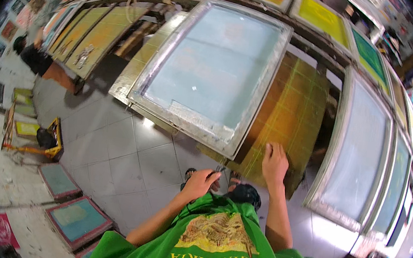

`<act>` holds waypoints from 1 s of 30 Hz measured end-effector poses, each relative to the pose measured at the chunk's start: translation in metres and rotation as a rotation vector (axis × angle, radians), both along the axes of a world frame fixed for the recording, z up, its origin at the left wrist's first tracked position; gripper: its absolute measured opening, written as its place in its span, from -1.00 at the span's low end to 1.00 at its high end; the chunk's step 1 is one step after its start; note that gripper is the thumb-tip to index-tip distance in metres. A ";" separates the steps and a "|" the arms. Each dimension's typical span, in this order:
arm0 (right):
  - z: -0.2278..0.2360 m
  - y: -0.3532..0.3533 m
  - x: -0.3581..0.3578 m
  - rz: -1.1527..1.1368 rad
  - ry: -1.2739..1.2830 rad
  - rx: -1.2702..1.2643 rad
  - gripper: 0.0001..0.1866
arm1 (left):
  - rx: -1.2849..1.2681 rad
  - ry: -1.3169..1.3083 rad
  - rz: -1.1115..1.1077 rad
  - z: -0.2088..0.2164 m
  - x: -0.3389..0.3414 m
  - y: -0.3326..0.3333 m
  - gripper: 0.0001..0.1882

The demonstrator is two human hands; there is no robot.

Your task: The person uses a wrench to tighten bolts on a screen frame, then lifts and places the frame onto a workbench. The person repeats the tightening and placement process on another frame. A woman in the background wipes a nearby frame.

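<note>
My left hand (204, 184) is in front of my waist, its fingers closed around a small dark object (220, 170) too little to name. My right hand (275, 163) is over the near part of a yellow-brown printing board (290, 113). Its fingers curl downward, and whatever is in them is hidden; whether they touch the board I cannot tell. Left of that hand, a large silk-screen frame (214, 58) with pale blue mesh lies tilted across the boards. Its near corner is close to both hands.
More framed screens, one with pale mesh (359, 151) and one yellow (323, 21), line the right and far sides. Smaller framed screens (79, 219) stand low at the left. A person in dark clothes (41, 61) is by the far-left boards (94, 40). Grey floor tiles (114, 174) lie below.
</note>
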State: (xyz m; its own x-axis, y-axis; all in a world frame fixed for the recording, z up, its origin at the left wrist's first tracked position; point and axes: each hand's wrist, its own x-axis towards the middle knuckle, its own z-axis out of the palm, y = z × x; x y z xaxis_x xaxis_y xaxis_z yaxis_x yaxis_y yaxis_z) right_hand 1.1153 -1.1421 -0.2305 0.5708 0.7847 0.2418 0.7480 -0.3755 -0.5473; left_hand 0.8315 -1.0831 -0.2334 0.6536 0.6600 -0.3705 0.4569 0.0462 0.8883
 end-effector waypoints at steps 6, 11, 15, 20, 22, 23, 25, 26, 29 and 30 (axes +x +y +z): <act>0.044 -0.017 -0.074 -0.124 -0.300 0.052 -0.71 | -0.220 0.006 -0.147 -0.003 -0.001 0.018 -0.51; 0.003 -0.078 -0.129 0.026 0.716 -0.500 -0.39 | 0.034 -0.009 -0.314 -0.033 -0.009 0.027 -0.42; -0.074 -0.091 -0.164 0.126 1.033 -0.221 -0.39 | -0.136 -0.171 -0.329 -0.072 -0.009 0.035 -0.37; -0.078 -0.072 -0.193 -0.011 1.408 -0.100 -0.48 | -0.511 -0.059 -0.487 -0.038 -0.008 0.063 -0.41; -0.056 -0.058 -0.203 -0.083 1.435 -0.013 -0.53 | -0.463 -0.081 -0.436 -0.025 -0.015 0.069 -0.45; -0.055 -0.062 -0.202 -0.105 1.409 -0.027 -0.52 | -0.369 -0.068 -0.437 -0.026 -0.015 0.065 -0.45; -0.056 -0.061 -0.202 -0.104 1.295 0.052 -0.52 | -0.275 -0.047 -0.380 -0.028 -0.012 0.064 -0.40; -0.043 -0.056 -0.200 -0.135 1.181 -0.113 -0.53 | -0.250 -0.030 -0.331 -0.033 -0.011 0.060 -0.39; 0.009 -0.037 -0.197 -0.164 0.938 -0.368 -0.54 | -0.195 -0.006 -0.172 -0.039 -0.009 0.051 -0.36; 0.003 -0.039 -0.196 -0.138 0.878 -0.391 -0.56 | -0.153 0.043 -0.183 -0.038 -0.007 0.049 -0.37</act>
State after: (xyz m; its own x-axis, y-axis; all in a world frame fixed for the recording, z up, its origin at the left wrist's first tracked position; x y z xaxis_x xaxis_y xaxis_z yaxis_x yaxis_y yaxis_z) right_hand 0.9192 -1.1806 -0.2275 0.5166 0.6320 -0.5776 0.0684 -0.7030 -0.7079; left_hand 0.8244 -1.0339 -0.2713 0.7385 0.4663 -0.4871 0.5071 0.0919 0.8569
